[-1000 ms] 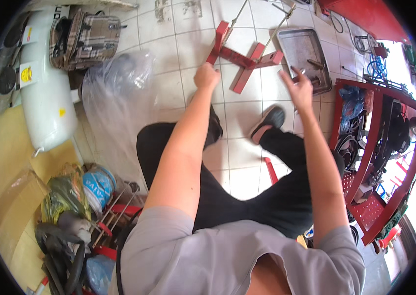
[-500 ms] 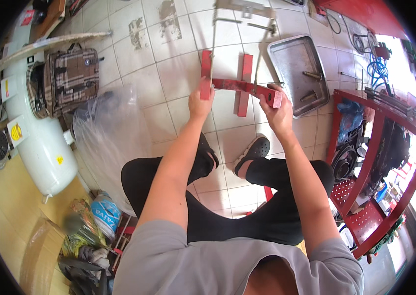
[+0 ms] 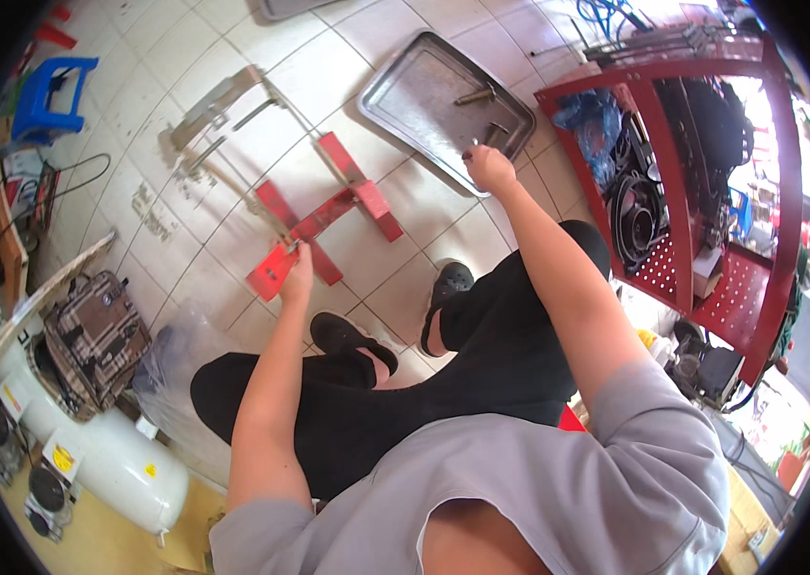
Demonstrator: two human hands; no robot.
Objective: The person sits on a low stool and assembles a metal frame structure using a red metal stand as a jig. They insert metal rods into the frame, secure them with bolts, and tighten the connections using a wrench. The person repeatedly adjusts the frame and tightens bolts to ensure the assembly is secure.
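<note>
A red metal frame [image 3: 336,206] with cross feet lies on the tiled floor in front of me. Two thin metal rods run from it to a greyish crossbar [image 3: 217,107] at the far left. My left hand [image 3: 296,275] grips the frame's near left end, fingers closed round the red metal. My right hand [image 3: 492,172] hovers over the near edge of a grey metal tray [image 3: 395,80], its fingers pinched. A small shiny metal bit shows at the fingertips, too small to name. Two metal cylinders [image 3: 474,96] lie in the tray, just beyond that hand.
A red shelf unit [image 3: 656,182] with cables and tools stands at right. On the left are a blue stool [image 3: 54,100], a plaid bag [image 3: 96,335], a white tank [image 3: 127,471] and clear plastic sheeting [image 3: 186,369]. My black shoes [image 3: 351,339] are close to the frame.
My view has turned rightward. My right hand has let go of the frame and moved over to the tray. The left hand keeps hold of the frame, which now rests lower and turned.
</note>
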